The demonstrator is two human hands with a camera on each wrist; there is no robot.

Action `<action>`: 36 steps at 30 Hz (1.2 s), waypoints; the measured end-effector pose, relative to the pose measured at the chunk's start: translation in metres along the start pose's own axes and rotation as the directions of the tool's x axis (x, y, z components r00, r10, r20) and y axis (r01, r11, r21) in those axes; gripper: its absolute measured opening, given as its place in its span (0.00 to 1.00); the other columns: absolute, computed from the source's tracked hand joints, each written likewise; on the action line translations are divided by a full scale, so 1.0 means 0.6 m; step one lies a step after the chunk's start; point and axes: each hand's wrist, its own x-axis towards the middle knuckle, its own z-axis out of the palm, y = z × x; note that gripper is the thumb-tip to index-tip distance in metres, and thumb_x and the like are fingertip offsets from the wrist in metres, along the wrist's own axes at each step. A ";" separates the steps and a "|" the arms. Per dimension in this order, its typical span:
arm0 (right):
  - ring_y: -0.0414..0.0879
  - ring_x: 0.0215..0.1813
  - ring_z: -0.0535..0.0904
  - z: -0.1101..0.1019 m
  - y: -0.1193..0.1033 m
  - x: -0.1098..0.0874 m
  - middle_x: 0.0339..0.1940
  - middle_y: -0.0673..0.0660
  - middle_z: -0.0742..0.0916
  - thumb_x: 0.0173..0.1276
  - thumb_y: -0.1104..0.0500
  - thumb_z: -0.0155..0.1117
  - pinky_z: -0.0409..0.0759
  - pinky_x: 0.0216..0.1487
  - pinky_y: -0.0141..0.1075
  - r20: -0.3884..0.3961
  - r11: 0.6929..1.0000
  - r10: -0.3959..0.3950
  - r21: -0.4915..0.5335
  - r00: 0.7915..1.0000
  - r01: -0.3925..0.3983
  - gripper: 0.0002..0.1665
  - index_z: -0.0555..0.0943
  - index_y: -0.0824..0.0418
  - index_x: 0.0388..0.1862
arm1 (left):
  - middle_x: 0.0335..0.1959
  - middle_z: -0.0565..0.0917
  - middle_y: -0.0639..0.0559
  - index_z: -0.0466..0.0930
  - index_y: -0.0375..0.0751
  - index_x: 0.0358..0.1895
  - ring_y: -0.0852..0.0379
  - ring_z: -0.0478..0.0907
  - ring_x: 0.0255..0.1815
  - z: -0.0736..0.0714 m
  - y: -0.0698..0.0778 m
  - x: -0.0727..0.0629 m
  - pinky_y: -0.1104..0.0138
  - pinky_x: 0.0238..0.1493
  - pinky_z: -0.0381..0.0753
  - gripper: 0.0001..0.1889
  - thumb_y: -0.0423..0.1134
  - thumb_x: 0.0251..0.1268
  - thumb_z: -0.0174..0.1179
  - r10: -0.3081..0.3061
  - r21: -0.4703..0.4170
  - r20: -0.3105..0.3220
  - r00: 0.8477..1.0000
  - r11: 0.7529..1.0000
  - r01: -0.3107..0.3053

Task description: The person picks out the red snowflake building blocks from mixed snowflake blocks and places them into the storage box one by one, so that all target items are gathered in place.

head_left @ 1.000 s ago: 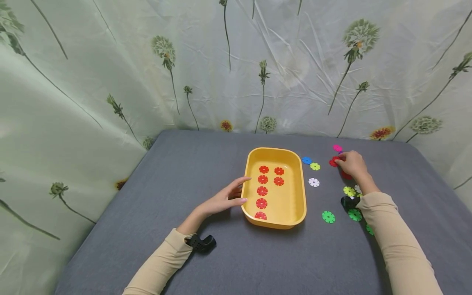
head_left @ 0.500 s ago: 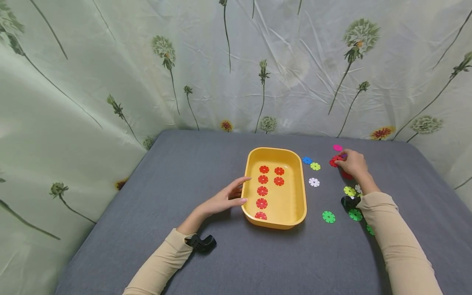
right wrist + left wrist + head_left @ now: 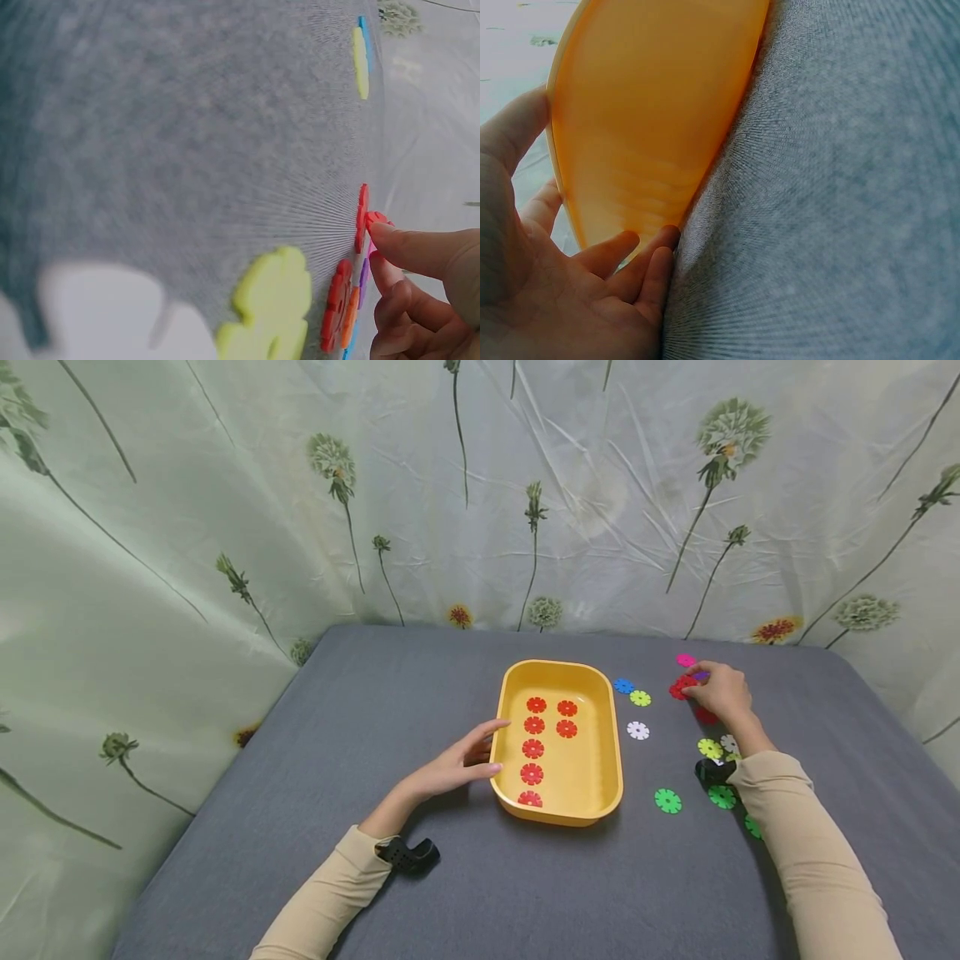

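My left hand (image 3: pixel 456 766) holds the near-left side of a yellow plastic tray (image 3: pixel 617 752). Its thumb and index finger hook over the rim; the other fingers lie against the outer wall (image 3: pixel 660 97). Inside the tray, several red notched discs (image 3: pixel 533 748) lie in two columns. At the far right, my right hand (image 3: pixel 722 693) pinches a red notched disc (image 3: pixel 377 218) between thumb and index finger, just above another red disc (image 3: pixel 362 219) on the table. One more red disc (image 3: pixel 706 716) lies close below the hand.
Loose discs lie right of the tray: blue (image 3: pixel 623 686), yellow (image 3: pixel 641 698), white (image 3: pixel 638 730), pink (image 3: pixel 686 660), purple (image 3: pixel 701 677) and green (image 3: pixel 668 801). More yellow, white and green ones sit beside the right wrist. A flowered curtain (image 3: pixel 585 510) hangs behind the grey table (image 3: pixel 390 693).
My right hand has shifted slightly to the right and pinches a red disc, now lifted a little off the one beneath. The left hand and tray stay put.
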 end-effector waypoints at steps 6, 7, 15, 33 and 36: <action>0.52 0.29 0.77 -0.001 -0.001 -0.003 0.36 0.70 0.85 0.62 0.59 0.63 0.65 0.22 0.33 -0.008 1.000 -0.010 0.025 1.000 0.010 0.19 0.77 0.66 0.51 | 0.73 0.56 0.37 0.48 0.45 0.74 0.40 0.60 0.72 0.000 0.003 0.000 0.47 0.70 0.60 0.35 0.33 0.66 0.53 0.007 0.004 0.002 1.000 1.000 -0.007; 0.51 0.28 0.77 -0.002 -0.001 -0.003 0.36 0.70 0.85 0.62 0.60 0.63 0.65 0.22 0.33 -0.009 0.999 -0.014 0.030 1.000 0.014 0.19 0.77 0.66 0.51 | 0.73 0.56 0.37 0.48 0.44 0.73 0.40 0.60 0.72 0.000 0.003 0.000 0.47 0.70 0.60 0.35 0.33 0.66 0.53 0.008 0.005 0.003 1.000 1.000 -0.008; 0.49 0.26 0.78 -0.007 -0.004 -0.009 0.35 0.71 0.84 0.63 0.62 0.61 0.66 0.22 0.32 0.004 0.997 -0.056 0.060 0.998 0.056 0.19 0.76 0.68 0.52 | 0.74 0.55 0.39 0.46 0.48 0.74 0.41 0.60 0.72 -0.002 -0.037 0.015 0.47 0.70 0.61 0.36 0.34 0.66 0.54 0.014 0.005 0.003 1.000 1.000 -0.014; 0.42 0.22 0.77 -0.017 -0.009 -0.015 0.30 0.69 0.84 0.61 0.63 0.60 0.68 0.23 0.33 0.009 0.993 -0.095 0.076 0.995 0.095 0.17 0.75 0.69 0.48 | 0.74 0.57 0.44 0.49 0.56 0.73 0.44 0.62 0.72 -0.002 -0.047 0.018 0.48 0.70 0.61 0.35 0.39 0.67 0.55 0.034 0.011 -0.014 0.999 0.999 -0.034; 0.45 0.23 0.78 -0.019 -0.010 -0.017 0.32 0.71 0.84 0.61 0.63 0.60 0.68 0.23 0.32 0.006 0.991 -0.108 0.077 0.994 0.108 0.17 0.75 0.69 0.48 | 0.74 0.56 0.43 0.47 0.55 0.74 0.43 0.61 0.72 -0.001 -0.047 0.018 0.47 0.70 0.60 0.35 0.37 0.67 0.54 0.031 0.005 -0.010 0.999 1.000 -0.031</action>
